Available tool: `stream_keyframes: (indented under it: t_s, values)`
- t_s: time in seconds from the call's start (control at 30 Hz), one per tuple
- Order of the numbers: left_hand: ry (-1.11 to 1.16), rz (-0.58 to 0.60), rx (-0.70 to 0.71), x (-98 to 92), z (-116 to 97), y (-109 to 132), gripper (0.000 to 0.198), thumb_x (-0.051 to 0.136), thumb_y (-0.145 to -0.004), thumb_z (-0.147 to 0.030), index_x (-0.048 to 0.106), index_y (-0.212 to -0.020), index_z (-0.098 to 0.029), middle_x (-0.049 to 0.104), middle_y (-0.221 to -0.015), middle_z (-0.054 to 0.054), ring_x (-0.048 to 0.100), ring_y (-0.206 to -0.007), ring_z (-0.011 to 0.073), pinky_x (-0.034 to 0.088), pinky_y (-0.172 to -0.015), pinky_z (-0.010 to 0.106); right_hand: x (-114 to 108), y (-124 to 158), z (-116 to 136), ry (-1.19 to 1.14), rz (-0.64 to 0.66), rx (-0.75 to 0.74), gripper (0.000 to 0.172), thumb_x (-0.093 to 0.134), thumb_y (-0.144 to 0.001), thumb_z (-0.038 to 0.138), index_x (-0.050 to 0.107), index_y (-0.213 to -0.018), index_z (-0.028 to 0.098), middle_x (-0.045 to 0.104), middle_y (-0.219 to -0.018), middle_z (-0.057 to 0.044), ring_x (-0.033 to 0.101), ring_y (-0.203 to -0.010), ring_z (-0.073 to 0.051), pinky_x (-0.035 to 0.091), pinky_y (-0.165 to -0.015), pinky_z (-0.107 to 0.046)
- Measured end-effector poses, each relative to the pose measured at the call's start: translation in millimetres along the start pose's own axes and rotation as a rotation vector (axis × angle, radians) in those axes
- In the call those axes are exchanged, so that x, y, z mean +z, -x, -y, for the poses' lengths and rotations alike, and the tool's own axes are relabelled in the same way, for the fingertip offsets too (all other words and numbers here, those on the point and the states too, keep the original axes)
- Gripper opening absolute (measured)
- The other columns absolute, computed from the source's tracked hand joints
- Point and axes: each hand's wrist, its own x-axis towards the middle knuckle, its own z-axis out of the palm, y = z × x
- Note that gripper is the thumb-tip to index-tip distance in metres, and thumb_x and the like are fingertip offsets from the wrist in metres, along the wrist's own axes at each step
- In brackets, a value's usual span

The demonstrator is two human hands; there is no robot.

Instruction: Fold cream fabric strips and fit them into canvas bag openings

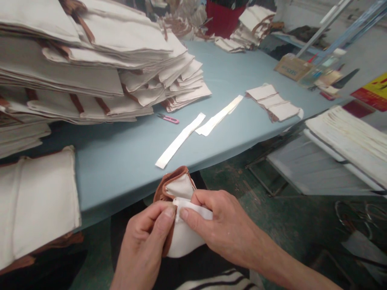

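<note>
A white cloth piece with brown trim [184,245] is held bunched over my lap, just in front of the table edge. My left hand [148,233] pinches its brown-trimmed edge between thumb and forefinger. Close beside it, my right hand [219,219] is closed on the same piece, thumb pressing a whiter flap [195,207] against it. Whether that flap is a separate strip I cannot tell. Above the fingers, a brown-edged fold [180,186] of the cloth sticks up. On the table beyond lie white strips [180,141] and a small pair of pink thread snips [168,118].
Tall stacks of white cloth pieces with brown straps [99,76] fill the table's left side. A folded cloth piece [273,102] lies to the right on the blue-grey table [127,161]. Farther back stands a cardboard box [292,67]. More cloth [350,141] rests on a rack at right.
</note>
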Motion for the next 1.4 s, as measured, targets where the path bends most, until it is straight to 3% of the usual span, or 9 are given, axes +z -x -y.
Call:
stream_keyframes:
  t_s: [0.27, 0.6, 0.9, 1.07, 1.27, 1.4]
  values:
    - [0.0, 0.108, 0.012, -15.8, 9, -7, 0.05, 0.069, -0.093, -0.068, 0.073, -0.082, -0.019, 0.047, -0.058, -0.005, 0.037, -0.054, 0.0107, 0.03, -0.05, 0.021, 0, -5, 0, 0.0, 0.02, -0.029, 0.034, 0.064, -0.091, 0.033, 0.051, -0.062, 0.019, 0.05, -0.061, 0.004, 0.044, -0.059, -0.011, 0.022, -0.059, -0.029]
    - [0.046, 0.096, 0.011, -17.7, 10, -12, 0.047, 0.075, -0.09, -0.065, 0.077, -0.081, -0.019, 0.052, -0.057, -0.004, 0.043, -0.054, 0.0121, 0.038, -0.052, 0.021, 5, -13, -7, -0.011, 0.006, -0.076, 0.041, 0.063, -0.09, 0.039, 0.046, -0.058, 0.019, 0.044, -0.056, 0.005, 0.04, -0.055, -0.01, 0.02, -0.055, -0.029]
    - [0.096, 0.06, -0.009, -16.1, 3, -10, 0.044, 0.077, -0.09, -0.061, 0.08, -0.086, -0.017, 0.057, -0.062, -0.003, 0.044, -0.056, 0.0106, 0.038, -0.052, 0.019, 6, -15, -6, 0.007, -0.01, -0.087, 0.046, 0.063, -0.093, 0.043, 0.043, -0.058, 0.019, 0.039, -0.057, 0.005, 0.037, -0.057, -0.011, 0.019, -0.059, -0.031]
    - [0.043, 0.032, -0.07, -15.7, 1, -12, 0.048, 0.085, -0.079, -0.064, 0.082, -0.09, -0.017, 0.065, -0.062, -0.001, 0.05, -0.053, 0.0117, 0.04, -0.049, 0.019, 5, -16, -8, 0.015, -0.01, -0.092, 0.046, 0.064, -0.092, 0.043, 0.042, -0.059, 0.02, 0.04, -0.057, 0.005, 0.036, -0.057, -0.011, 0.019, -0.06, -0.031]
    - [-0.028, -0.086, -0.032, -1.3, -15, -4, 0.026, 0.085, -0.076, -0.04, 0.083, -0.087, -0.017, 0.068, -0.062, -0.001, 0.056, -0.054, 0.0132, 0.043, -0.05, 0.019, 6, -21, -15, -0.031, 0.006, -0.106, 0.048, 0.062, -0.092, 0.052, 0.045, -0.059, 0.02, 0.046, -0.058, 0.004, 0.039, -0.058, -0.012, 0.019, -0.057, -0.03]
    - [-0.037, -0.102, -0.047, 5.2, -21, -3, 0.022, 0.085, -0.073, -0.034, 0.081, -0.087, -0.018, 0.068, -0.063, -0.002, 0.058, -0.057, 0.0139, 0.046, -0.053, 0.019, 7, -23, -17, -0.049, 0.017, -0.086, 0.047, 0.063, -0.09, 0.051, 0.046, -0.059, 0.02, 0.043, -0.056, 0.005, 0.039, -0.056, -0.012, 0.02, -0.057, -0.03]
